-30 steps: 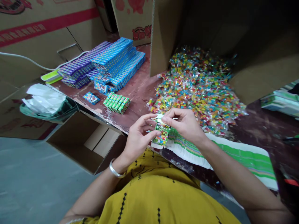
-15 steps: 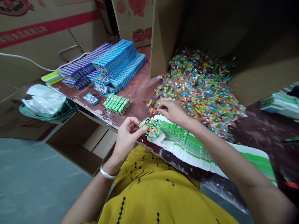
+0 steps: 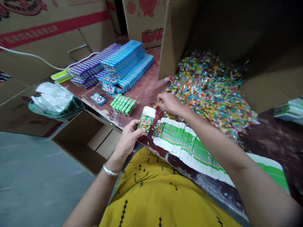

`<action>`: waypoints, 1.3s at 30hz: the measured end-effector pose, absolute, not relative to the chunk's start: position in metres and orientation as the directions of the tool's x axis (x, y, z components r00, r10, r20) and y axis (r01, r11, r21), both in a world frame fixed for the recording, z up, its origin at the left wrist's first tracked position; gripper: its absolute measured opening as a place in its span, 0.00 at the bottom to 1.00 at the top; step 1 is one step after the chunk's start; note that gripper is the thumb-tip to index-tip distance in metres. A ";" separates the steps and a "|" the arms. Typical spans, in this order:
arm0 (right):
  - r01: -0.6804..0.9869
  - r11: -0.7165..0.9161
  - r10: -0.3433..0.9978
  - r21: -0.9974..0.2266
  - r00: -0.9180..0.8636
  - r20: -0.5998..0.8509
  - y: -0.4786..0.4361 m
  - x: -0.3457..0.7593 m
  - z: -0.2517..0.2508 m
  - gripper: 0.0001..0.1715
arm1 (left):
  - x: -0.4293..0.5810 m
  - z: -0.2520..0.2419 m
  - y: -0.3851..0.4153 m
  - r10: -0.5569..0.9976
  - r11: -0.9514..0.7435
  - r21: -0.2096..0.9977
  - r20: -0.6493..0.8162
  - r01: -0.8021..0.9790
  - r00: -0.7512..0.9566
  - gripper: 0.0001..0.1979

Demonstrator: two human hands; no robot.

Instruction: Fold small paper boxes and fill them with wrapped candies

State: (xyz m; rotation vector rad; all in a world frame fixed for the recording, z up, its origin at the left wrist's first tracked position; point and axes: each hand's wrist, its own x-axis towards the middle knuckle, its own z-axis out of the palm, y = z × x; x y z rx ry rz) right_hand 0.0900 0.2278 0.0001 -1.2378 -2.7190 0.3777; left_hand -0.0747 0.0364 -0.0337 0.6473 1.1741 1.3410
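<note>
My left hand (image 3: 129, 137) grips a small green printed carton (image 3: 145, 119) upright, its white top flap open, just off the table's near edge. My right hand (image 3: 168, 103) reaches forward to the near edge of the pile of bright wrapped candies (image 3: 213, 91), fingers pinched on a small packet there. Between my forearms a long fanned row of flat green cartons (image 3: 189, 146) lies on the dark red table (image 3: 142, 91).
Several finished green boxes (image 3: 124, 105) stand left of my hands. Stacks of blue and purple boxes (image 3: 118, 66) fill the back left. An open cardboard box (image 3: 82, 142) and a bag of white scraps (image 3: 53, 101) sit below left. Big cartons wall the back.
My right hand left the carton and reached out to the candy pile. The left hand turned the carton upright with its flap open.
</note>
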 end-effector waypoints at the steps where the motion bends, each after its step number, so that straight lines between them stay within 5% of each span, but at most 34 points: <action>1: 0.710 0.611 0.775 -0.350 -0.626 0.083 0.226 0.096 0.007 0.05 | -0.073 -0.036 0.037 0.956 0.169 0.925 -0.237 -0.341 -0.171 0.15; 4: 0.481 0.488 0.851 -0.728 -0.448 0.275 0.206 0.110 0.032 0.07 | -0.065 -0.039 0.040 0.982 0.113 0.967 -0.144 -0.229 -0.124 0.16; 6: 0.341 0.439 0.868 -0.831 -0.401 0.294 0.185 0.115 0.046 0.09 | -0.059 -0.039 0.042 0.993 0.087 0.978 -0.100 -0.192 -0.063 0.18; 15: 0.476 0.628 0.778 -0.616 -0.392 0.491 0.143 0.121 0.053 0.11 | -0.036 -0.025 0.037 1.000 0.016 0.995 -0.014 -0.101 0.023 0.17; 22: 0.480 0.729 0.684 -0.488 -0.535 0.496 0.141 0.127 0.047 0.11 | -0.028 -0.018 0.038 1.000 0.016 0.986 -0.017 -0.168 -0.007 0.18; 26: 0.353 0.673 0.681 -0.649 -0.637 0.360 0.134 0.134 0.045 0.14 | -0.025 -0.013 0.039 0.997 0.008 0.976 -0.024 -0.219 -0.074 0.19; 31: 0.167 0.335 0.877 -0.927 -0.416 0.241 0.118 0.142 0.032 0.17 | -0.020 0.000 0.036 0.985 -0.087 0.964 0.045 -0.253 -0.166 0.36; 35: 0.069 0.292 0.889 -0.954 -0.389 0.244 0.108 0.143 0.021 0.10 | -0.017 0.003 0.033 0.995 -0.070 0.968 0.050 -0.241 -0.089 0.29; 39: 0.143 0.426 0.847 -0.893 -0.410 0.338 0.103 0.143 0.022 0.06 | -0.018 -0.003 0.032 1.000 -0.020 0.970 0.019 -0.241 -0.005 0.21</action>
